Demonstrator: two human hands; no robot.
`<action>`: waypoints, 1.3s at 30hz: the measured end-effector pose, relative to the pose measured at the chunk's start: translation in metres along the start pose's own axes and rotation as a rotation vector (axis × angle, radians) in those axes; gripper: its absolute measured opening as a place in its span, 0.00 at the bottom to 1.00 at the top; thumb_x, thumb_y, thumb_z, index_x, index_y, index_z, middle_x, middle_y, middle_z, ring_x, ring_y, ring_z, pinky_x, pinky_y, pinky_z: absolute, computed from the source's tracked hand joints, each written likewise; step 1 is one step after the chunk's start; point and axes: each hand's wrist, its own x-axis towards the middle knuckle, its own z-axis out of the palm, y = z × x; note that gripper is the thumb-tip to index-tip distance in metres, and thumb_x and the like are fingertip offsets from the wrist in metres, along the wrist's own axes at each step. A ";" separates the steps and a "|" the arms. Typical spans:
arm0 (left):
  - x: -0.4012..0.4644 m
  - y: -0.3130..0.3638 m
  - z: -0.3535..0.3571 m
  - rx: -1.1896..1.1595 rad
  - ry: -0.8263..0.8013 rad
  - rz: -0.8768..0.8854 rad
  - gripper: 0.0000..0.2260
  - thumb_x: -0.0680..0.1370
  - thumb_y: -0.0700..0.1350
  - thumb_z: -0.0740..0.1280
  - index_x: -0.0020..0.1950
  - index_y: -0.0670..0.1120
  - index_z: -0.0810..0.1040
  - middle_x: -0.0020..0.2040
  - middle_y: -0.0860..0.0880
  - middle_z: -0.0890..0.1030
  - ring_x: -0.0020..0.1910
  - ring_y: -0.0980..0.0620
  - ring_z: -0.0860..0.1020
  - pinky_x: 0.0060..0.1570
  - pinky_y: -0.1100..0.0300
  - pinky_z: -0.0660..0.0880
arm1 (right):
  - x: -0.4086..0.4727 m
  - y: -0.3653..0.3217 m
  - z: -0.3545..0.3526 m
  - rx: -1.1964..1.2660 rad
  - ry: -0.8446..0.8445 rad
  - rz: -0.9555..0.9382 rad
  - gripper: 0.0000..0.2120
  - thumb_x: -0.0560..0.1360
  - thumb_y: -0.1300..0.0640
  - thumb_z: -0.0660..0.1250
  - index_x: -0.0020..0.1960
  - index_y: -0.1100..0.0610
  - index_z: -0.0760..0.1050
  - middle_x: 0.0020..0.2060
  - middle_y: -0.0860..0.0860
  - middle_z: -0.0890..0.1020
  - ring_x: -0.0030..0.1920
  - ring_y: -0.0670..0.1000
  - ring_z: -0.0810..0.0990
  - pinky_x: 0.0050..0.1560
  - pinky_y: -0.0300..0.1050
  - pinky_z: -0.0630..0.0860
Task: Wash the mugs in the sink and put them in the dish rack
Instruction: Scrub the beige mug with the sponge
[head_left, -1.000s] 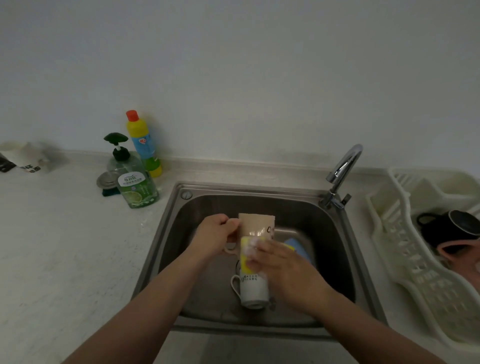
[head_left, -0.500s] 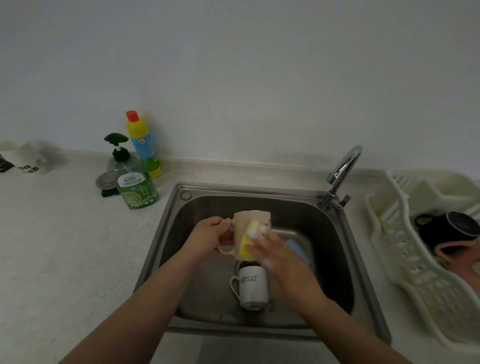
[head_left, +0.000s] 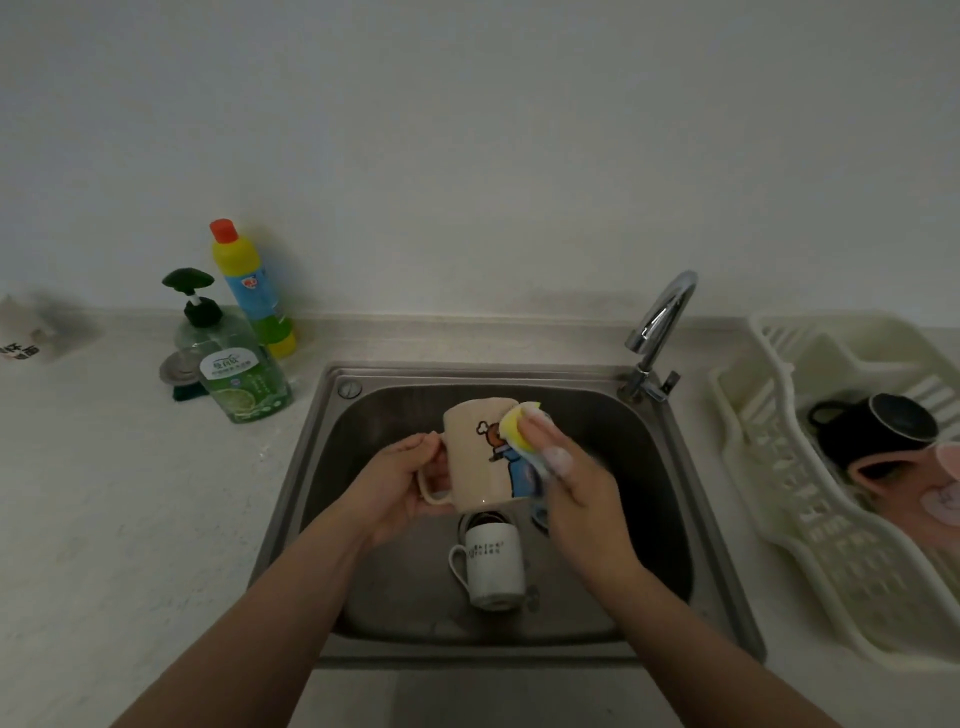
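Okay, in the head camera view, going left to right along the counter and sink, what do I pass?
Green soap dispenser → yellow bottle → left hand → beige mug → right hand pressing the sponge → faucet → dish rack → black mug.

Two bare forearms, no sleeves, soap foam on the right hand fingers.

Dim, flat light; wide-angle bowing at edges.
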 end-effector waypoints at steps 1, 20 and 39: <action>0.001 0.001 0.002 -0.018 -0.001 0.006 0.12 0.83 0.46 0.57 0.56 0.41 0.77 0.43 0.44 0.84 0.44 0.47 0.84 0.37 0.52 0.82 | -0.002 -0.004 0.002 0.022 0.031 0.013 0.21 0.81 0.62 0.56 0.70 0.46 0.70 0.70 0.42 0.71 0.70 0.45 0.69 0.66 0.43 0.72; 0.005 0.013 0.022 0.269 0.200 0.087 0.13 0.82 0.44 0.63 0.54 0.34 0.77 0.50 0.37 0.83 0.45 0.44 0.83 0.41 0.45 0.83 | 0.012 -0.004 0.012 -0.820 -0.205 -0.413 0.34 0.56 0.64 0.82 0.61 0.58 0.79 0.64 0.54 0.78 0.67 0.56 0.74 0.62 0.59 0.74; 0.003 0.013 -0.001 0.265 0.263 0.101 0.08 0.82 0.42 0.62 0.48 0.39 0.77 0.42 0.42 0.82 0.39 0.48 0.82 0.43 0.41 0.82 | -0.009 0.002 0.016 -0.912 -0.531 -0.501 0.42 0.56 0.55 0.82 0.68 0.53 0.73 0.70 0.51 0.72 0.72 0.53 0.67 0.71 0.50 0.65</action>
